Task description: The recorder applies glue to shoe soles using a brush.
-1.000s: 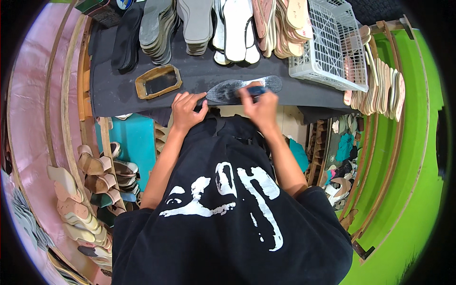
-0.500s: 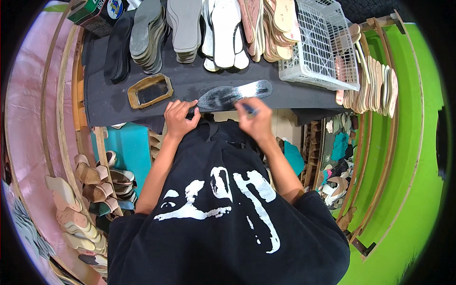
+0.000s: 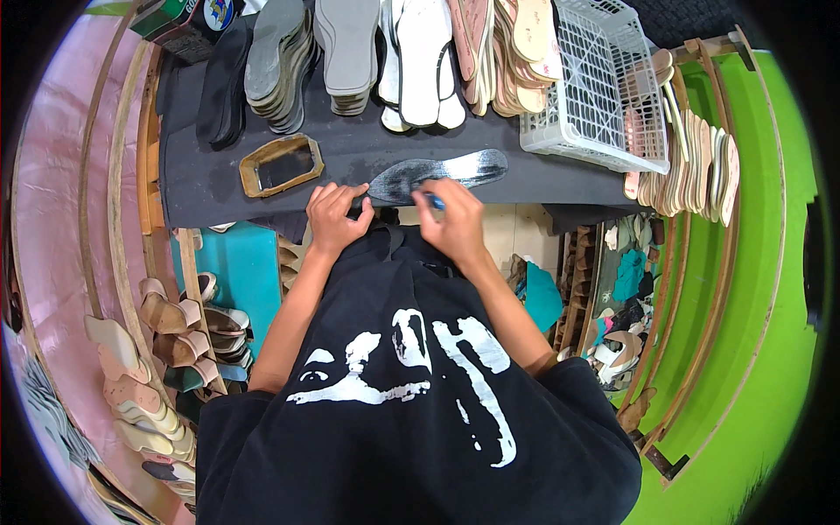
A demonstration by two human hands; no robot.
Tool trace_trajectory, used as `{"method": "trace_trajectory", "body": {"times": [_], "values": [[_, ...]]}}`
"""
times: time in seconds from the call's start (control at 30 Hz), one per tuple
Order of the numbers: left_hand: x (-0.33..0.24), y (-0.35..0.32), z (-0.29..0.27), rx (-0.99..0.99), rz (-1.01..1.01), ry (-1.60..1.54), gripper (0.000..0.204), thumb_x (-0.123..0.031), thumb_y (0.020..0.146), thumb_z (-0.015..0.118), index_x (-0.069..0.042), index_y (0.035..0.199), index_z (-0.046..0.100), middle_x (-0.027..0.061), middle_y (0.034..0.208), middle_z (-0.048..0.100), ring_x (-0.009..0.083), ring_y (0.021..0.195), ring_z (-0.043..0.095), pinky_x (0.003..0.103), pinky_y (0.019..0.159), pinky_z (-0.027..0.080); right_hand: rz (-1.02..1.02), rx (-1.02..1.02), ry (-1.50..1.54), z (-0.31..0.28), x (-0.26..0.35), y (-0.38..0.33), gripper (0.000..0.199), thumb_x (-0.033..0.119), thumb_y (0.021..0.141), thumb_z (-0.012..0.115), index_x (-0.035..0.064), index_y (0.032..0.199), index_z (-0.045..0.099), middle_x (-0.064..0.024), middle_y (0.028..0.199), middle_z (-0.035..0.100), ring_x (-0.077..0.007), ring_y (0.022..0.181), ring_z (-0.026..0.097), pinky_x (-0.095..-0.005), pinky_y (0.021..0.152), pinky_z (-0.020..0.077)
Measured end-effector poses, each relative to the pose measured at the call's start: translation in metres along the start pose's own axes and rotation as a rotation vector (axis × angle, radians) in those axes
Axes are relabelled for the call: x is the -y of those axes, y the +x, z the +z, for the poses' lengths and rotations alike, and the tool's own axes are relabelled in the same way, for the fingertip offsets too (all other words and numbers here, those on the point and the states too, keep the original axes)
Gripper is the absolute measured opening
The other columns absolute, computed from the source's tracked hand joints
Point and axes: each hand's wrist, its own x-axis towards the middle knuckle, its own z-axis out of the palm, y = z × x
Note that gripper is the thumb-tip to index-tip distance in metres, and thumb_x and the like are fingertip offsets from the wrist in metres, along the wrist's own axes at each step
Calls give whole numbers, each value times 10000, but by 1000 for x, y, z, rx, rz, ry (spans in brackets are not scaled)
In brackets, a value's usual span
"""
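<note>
Two hands working a dark sole at the near edge of the black-covered counter (image 3: 219, 188).

Past the brown wooden frame template (image 3: 281, 164), the left hand (image 3: 337, 214) presses curled fingers on the heel of the long grey-black shoe sole (image 3: 437, 172); the right hand (image 3: 453, 219) pinches a small blue tool (image 3: 435, 203) against it. If the left hand's pressure eases, the sole could probably slide off the edge.
</note>
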Motion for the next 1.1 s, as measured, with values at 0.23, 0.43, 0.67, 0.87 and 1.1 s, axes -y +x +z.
{"method": "trace_trajectory", "body": {"times": [0.23,0.43,0.67,0.87,1.1], "values": [[-3,1,-4,9,-26,2,227,-111,760,842,-116,987,830,-10,608,504,198,592,494,360,636,378,472,118,381,20,-14,33,178,113,930,838,4,951,699,-95,762,747,-139,669,725,-311,630,552],[-3,1,-2,-1,-36,-17,235,-96,753,842,-110,987,834,-11,618,544,195,592,494,361,642,387,327,-136,18,-21,-37,45,153,96,937,815,9,947,690,-114,785,736,-182,646,717,-344,617,563],[-5,5,-3,-1,-18,-14,227,-91,749,840,-107,975,832,-4,620,545,197,591,493,360,636,387,90,-35,-189,-27,-33,39,127,44,904,773,29,1012,707,-178,902,735,-378,791,732,-457,717,588],[-1,0,-7,39,-47,-9,229,-83,768,832,-101,997,828,-4,608,502,193,583,474,363,628,365,196,210,306,16,3,24,148,117,925,841,28,989,741,-141,867,774,-252,721,754,-349,663,581],[-3,2,-4,18,-38,-34,237,-93,761,834,-101,997,827,-4,601,485,193,579,476,362,631,369,257,-171,-61,-75,-73,38,50,16,952,778,12,971,732,-131,830,772,-249,725,777,-342,665,590]]}}
